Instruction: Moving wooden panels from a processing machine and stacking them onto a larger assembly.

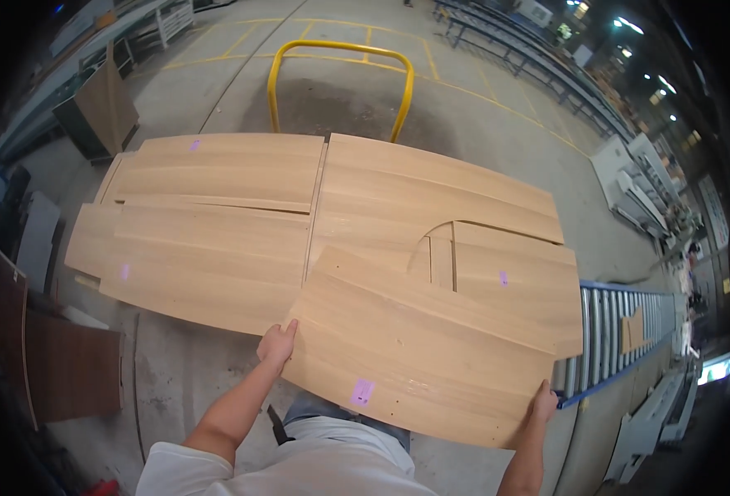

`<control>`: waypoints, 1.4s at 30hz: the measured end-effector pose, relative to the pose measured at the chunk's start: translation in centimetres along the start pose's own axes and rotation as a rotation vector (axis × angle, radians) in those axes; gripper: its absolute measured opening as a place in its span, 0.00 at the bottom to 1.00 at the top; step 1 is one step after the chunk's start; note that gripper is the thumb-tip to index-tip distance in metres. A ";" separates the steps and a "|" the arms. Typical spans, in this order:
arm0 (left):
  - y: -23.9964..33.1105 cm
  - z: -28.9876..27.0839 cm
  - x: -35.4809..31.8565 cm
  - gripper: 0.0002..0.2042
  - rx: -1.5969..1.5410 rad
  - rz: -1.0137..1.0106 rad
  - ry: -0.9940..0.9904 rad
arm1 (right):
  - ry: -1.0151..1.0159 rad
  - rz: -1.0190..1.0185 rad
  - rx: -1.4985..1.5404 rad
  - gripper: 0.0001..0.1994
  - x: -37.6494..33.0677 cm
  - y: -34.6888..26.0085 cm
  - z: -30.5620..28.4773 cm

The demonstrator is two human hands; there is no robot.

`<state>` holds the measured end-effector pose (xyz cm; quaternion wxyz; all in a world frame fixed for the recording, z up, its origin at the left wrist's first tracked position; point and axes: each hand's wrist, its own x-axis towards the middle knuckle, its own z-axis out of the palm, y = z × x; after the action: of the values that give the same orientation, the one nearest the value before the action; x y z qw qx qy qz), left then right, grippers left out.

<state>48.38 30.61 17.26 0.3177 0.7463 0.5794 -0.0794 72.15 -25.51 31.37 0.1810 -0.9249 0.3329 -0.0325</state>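
Note:
Between my hands is a light wood panel [431, 355] with a purple label near its close edge and a few small drilled holes. My left hand [277, 345] grips its left edge, thumb on top and fingers underneath. At the opposite end my right hand [544, 400] is closed on the right edge, its fingers partly hidden. The panel's far part overlaps stacked wood panels [398, 186]; whether it rests on them I cannot tell. To the left lie more light panels [208, 248], some with purple labels.
Behind the stacks rises a yellow tubular rail [344, 45]. A roller conveyor [621, 318] runs at the right, with a wood piece on it. Dark brown boards [71, 368] stand at the left. Grey machinery [637, 182] is at the far right, and yellow lines mark the concrete floor [480, 107].

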 end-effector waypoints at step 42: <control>8.9 17.0 -2.0 0.35 -0.767 -0.571 0.297 | -0.405 -0.690 0.020 0.31 21.2 -15.6 32.4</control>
<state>60.14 18.19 8.28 0.4489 0.3907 0.7870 0.1625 103.90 -17.51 5.50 0.2304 -0.9683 -0.0402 0.0884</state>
